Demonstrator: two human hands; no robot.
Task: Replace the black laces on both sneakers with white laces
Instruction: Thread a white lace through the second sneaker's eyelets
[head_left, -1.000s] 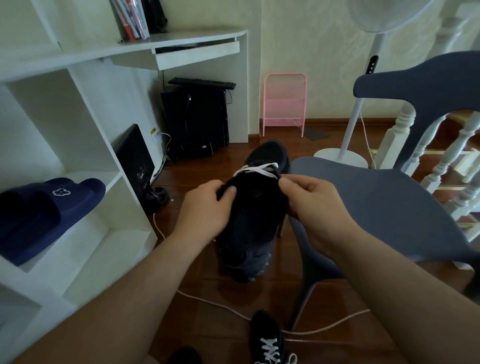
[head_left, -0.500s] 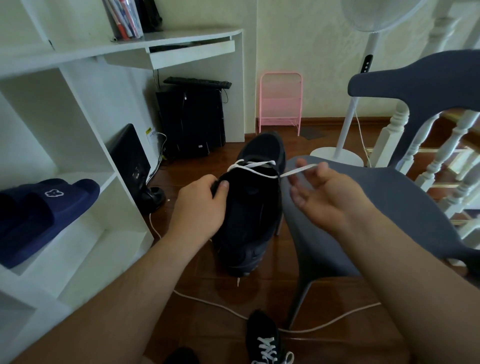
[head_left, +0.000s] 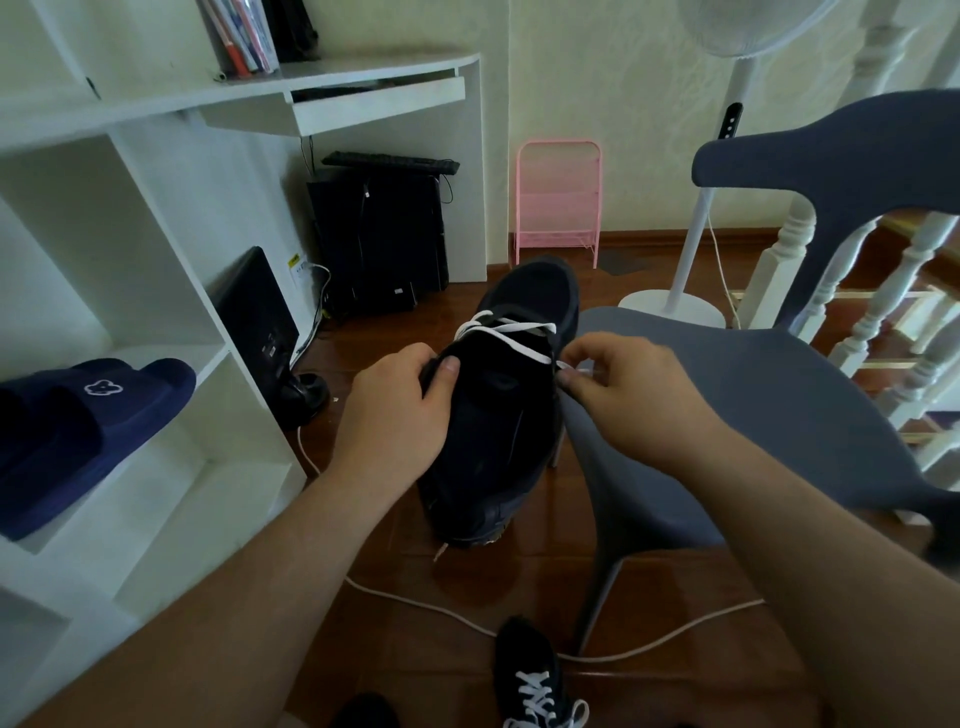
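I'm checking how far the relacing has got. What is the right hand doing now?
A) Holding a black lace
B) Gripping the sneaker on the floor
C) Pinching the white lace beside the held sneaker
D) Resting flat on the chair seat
C: the right hand pinches the white lace at the side of the held sneaker, which the left hand grips.

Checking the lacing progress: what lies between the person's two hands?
In the head view, the held black sneaker with its white lace lies between the left hand and right hand.
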